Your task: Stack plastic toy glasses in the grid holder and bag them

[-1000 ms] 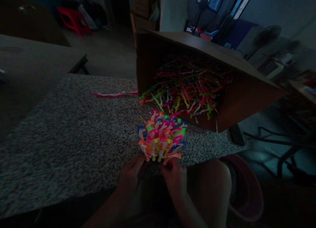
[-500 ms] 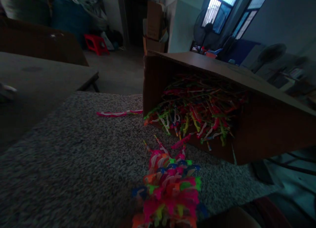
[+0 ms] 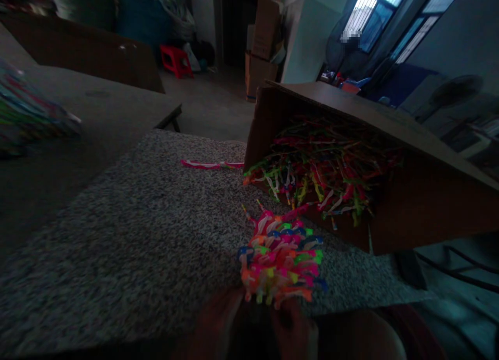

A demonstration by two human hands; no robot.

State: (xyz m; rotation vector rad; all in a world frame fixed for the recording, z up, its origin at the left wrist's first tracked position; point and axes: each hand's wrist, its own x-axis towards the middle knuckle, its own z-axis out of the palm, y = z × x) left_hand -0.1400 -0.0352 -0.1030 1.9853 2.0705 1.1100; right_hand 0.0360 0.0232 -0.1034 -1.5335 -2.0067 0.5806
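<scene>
A dense bundle of bright plastic sticks, in pink, orange, blue, green and yellow, lies on the speckled stone tabletop. What exactly the sticks are is hard to make out in the dim light. My left hand is at the bundle's near left corner, its fingers closed against the edge. At the near right edge, my right hand pinches the bundle with thumb and fingers. Both hands are dark and blurred. Beyond the bundle, a cardboard box on its side holds many similar sticks.
One pink stick lies alone left of the box. On the left stands another table with a clear bag of coloured items. A red stool, stacked cartons and a fan are farther back.
The view has shifted left and down, so the scene sits farther right. The bundle is farther from the bottom edge, and both my hands now show at its near end.
</scene>
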